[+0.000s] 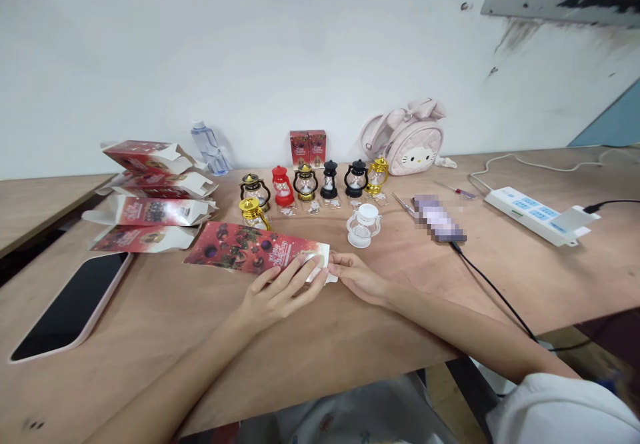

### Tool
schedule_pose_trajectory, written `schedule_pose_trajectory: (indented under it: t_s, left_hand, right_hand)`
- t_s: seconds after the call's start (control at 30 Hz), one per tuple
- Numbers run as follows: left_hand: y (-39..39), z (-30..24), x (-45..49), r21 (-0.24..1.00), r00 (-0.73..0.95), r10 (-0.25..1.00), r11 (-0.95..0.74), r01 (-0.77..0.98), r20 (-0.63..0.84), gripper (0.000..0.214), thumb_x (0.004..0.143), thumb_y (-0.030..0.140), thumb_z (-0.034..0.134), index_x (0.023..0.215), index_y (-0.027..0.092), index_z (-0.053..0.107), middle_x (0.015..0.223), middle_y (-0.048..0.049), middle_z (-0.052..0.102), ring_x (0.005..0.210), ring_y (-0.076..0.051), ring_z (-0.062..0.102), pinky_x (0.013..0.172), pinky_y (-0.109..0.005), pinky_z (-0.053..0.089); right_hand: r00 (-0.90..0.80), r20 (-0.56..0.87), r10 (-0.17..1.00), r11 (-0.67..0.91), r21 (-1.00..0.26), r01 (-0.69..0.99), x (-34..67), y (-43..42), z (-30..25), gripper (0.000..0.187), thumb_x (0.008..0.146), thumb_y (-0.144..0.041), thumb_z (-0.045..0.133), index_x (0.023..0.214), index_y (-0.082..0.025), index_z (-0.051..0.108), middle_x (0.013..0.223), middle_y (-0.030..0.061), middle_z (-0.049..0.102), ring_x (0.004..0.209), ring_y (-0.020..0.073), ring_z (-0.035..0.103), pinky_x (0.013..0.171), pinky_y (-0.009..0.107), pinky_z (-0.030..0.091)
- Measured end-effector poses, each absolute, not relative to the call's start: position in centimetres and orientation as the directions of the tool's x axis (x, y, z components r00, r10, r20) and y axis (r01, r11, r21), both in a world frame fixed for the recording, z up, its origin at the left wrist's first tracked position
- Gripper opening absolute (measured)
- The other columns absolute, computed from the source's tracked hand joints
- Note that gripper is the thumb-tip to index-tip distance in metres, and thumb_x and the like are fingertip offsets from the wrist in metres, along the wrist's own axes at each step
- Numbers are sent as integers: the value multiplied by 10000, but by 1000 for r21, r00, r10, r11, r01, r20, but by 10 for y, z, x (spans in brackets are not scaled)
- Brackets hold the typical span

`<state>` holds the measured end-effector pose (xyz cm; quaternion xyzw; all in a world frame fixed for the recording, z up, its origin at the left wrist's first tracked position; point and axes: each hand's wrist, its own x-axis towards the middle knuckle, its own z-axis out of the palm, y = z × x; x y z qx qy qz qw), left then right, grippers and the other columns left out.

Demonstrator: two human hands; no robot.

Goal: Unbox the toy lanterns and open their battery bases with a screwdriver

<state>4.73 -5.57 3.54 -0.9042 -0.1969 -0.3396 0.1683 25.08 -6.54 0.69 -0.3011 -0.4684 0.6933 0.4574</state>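
Note:
A flattened red Christmas gift box (245, 247), printed with baubles and lettering, lies at a slant on the table before me. My left hand (283, 291) holds its right end, with the fingers laid across the printed face; the thumb is hidden. At the white end flap, my right hand (357, 276) pinches the card between thumb and fingers. Just behind that hand stands a white toy lantern (365, 225). Further back are several more small lanterns, among them a red one (283, 187), a black one (356, 179) and a gold one (254, 213).
Opened red boxes (155, 211) are stacked at left, near a phone (73, 307). Two closed boxes (308, 149), a water bottle (210, 147) and a pink bag (413, 144) stand by the wall. At right are a blurred phone (440, 217), a screwdriver (463, 193) and a power strip (533, 214).

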Motion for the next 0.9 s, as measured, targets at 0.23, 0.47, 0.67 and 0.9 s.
schedule_pose_trajectory:
  t_s: [0.23,0.47,0.67,0.9]
  left_hand:
    - [-55,39,48,-600,753,8,-598,532,658,347,868,221,539,1194,335,567,1143,48,657,1019,-98,623,942,-208,310]
    - [-53,37,42,-574,731,65,-573,585,679,268,865,187,558,1124,233,606,1167,-17,644,1116,-126,580,1144,-306,90]
    - [-57,42,41,-553,675,-9,-582,597,738,179,837,97,550,999,158,592,1087,-61,680,1145,-187,563,1129,-411,202]
    - [-60,47,43,-543,713,-89,-715,441,696,215,859,78,440,1033,62,567,1106,-166,656,1188,-263,518,977,-409,454]
  right_hand:
    - [-365,-39,930,-201,-886,-417,250,-66,10,299,672,-430,758,643,-163,628,766,28,654,812,171,592,837,326,435]
    - [-269,31,963,-123,-835,-536,260,-58,8,194,694,-318,737,670,-167,619,1001,17,623,878,143,586,905,303,428]
    - [-296,108,949,-79,-828,-555,262,-54,-5,286,648,-140,693,889,-220,561,970,-19,622,815,147,635,796,308,507]
    - [-363,374,854,327,-927,-186,247,-68,-16,365,744,-320,692,1049,-219,518,979,29,639,880,179,645,727,306,547]
